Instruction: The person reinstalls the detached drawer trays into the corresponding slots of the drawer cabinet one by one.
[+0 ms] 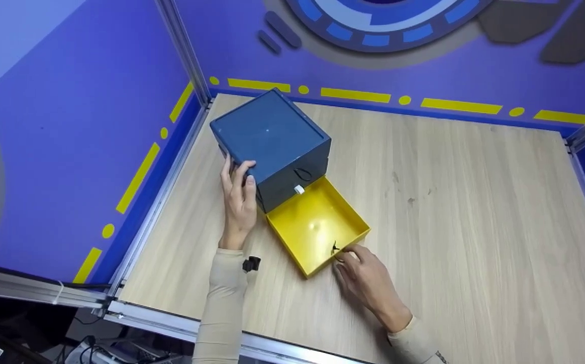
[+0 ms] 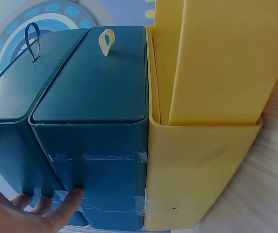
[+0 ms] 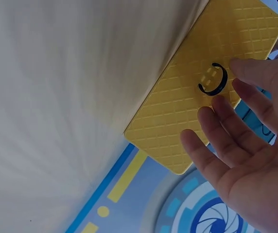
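A dark blue drawer cabinet [image 1: 272,131] stands turned at an angle on the table, its bottom yellow drawer [image 1: 318,222] pulled far out and bare inside. My left hand [image 1: 237,202] rests against the cabinet's left side, with fingertips at the top edge. In the left wrist view, two closed blue drawers [image 2: 90,77] sit stacked with the yellow one. My right hand [image 1: 371,283] is at the yellow drawer's front. Its loosely bent fingers lie close around the black loop handle [image 3: 220,86], which shows uncovered in the right wrist view.
The wood-grain table [image 1: 449,227] extends to the right of the cabinet. Blue printed panels [image 1: 373,65] border it at the back and left, joined by a metal post [image 1: 184,50]. A metal rail [image 1: 156,316] runs along the front edge.
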A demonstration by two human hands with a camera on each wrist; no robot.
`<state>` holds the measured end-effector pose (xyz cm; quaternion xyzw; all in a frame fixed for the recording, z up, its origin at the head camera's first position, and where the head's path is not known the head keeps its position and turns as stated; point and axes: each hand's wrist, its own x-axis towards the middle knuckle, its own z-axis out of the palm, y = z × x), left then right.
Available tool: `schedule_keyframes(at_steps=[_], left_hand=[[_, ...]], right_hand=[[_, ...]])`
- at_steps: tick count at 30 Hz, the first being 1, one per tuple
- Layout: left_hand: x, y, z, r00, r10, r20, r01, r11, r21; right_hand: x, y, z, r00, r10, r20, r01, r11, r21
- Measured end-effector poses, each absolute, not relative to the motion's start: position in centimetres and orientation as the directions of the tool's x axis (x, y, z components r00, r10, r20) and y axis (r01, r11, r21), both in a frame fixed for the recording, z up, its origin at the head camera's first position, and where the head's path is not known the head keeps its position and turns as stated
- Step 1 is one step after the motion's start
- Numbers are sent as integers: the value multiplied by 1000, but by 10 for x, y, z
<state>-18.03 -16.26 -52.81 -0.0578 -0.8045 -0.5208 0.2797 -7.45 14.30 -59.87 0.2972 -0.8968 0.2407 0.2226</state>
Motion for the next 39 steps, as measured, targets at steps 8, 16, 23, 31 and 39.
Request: schedule_keyframes(at_steps=[8, 16, 23, 31, 39], left_hand=[[-181, -162, -528, -829, -202, 522, 394, 452, 800], [-180, -162, -530, -822, -198, 534, 409, 446, 796], [-181, -163, -531, -815, -195, 545, 417, 455, 787], [-181, -164, -531, -810, -208, 548, 415, 455, 788], [-182, -163, -530, -819, -195, 539, 413, 451, 791]], right_hand=[[-77, 141, -599, -720, -433, 543, -647, 702, -298], [-80, 139, -601, -709, -436, 554, -655, 698, -289], [-83, 137, -603, -695, -429, 577, -659, 701, -273], [-86, 136, -604, -690, -433, 580, -669, 687, -284], [-90, 134, -603, -704, -432, 563, -660, 691, -296]])
